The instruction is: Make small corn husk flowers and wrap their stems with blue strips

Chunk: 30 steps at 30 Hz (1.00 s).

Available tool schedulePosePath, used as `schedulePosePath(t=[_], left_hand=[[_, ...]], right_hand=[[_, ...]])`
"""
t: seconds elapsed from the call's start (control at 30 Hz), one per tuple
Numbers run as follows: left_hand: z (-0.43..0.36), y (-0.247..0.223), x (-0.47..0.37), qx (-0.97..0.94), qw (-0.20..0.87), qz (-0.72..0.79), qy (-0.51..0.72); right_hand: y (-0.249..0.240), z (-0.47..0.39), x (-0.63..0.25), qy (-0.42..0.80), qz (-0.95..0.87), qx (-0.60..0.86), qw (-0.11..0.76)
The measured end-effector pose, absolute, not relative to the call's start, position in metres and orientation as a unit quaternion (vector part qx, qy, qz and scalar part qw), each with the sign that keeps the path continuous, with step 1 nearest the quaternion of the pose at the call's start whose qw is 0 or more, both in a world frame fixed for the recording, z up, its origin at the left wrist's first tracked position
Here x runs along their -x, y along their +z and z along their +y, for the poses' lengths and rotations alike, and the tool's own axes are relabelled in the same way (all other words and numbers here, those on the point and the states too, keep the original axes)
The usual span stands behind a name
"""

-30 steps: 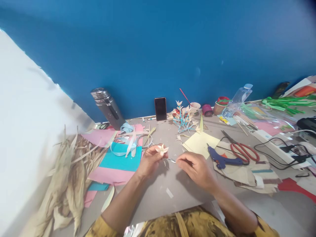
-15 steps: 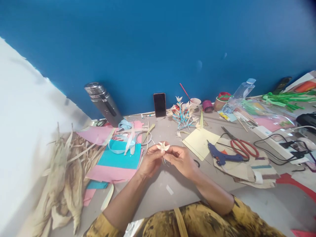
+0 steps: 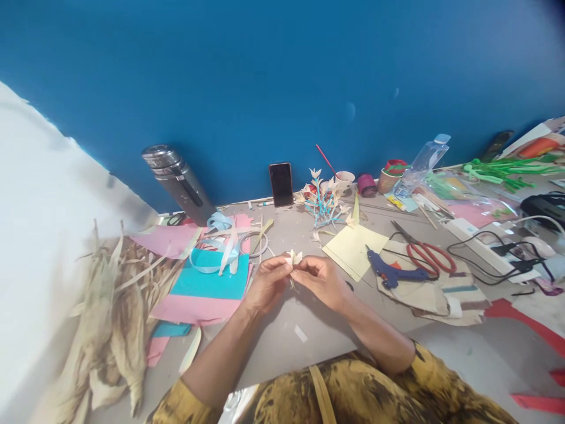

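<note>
Between my two hands is a small cream-coloured craft flower (image 3: 294, 258), held upright over the middle of the table. My left hand (image 3: 272, 279) pinches it from the left, thumb and fingertips closed together. From the other side my right hand (image 3: 321, 279) grips it low down, with the fingers bent. A thin stem end pokes out beneath the fingertips; the rest of the stem is hidden. Beyond the hands stands a bunch of similar flowers on blue stems (image 3: 324, 207). A yellow paper sheet (image 3: 355, 250) lies to the right of it.
Dry husks (image 3: 103, 330) and pink and turquoise sheets (image 3: 209, 281) with ribbons lie left. A thermos (image 3: 180, 185) and phone (image 3: 281, 184) stand by the wall. At right are a blue glue gun (image 3: 392, 270), scissors (image 3: 426, 256), a water bottle (image 3: 424, 165) and a power strip with cables (image 3: 479, 242).
The flower has turned in my fingers, so its petals now show more from the side. Both hands stay close together around it. The whole view has shifted slightly.
</note>
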<state>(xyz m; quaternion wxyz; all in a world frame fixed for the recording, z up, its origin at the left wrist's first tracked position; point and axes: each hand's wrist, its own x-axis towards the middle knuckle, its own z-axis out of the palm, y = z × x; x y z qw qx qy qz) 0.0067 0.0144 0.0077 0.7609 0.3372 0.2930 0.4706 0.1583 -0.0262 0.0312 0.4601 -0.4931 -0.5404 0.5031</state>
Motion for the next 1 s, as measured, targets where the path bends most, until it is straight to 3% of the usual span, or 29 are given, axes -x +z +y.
schedulePosePath(t=[0.33, 0.6, 1.0], left_hand=[[0.013, 0.008, -0.008, -0.307, 0.799, 0.269, 0.442], [0.012, 0.011, -0.007, -0.356, 0.788, 0.246, 0.438], [0.015, 0.019, 0.008, -0.623, 0.615, 0.205, 0.437]], right_hand=[[0.043, -0.03, -0.168, 0.418, -0.561, 0.527, 0.483], [0.04, -0.03, -0.16, 0.439, -0.529, 0.512, 0.515], [0.037, -0.036, -0.165, 0.375, -0.595, 0.464, 0.539]])
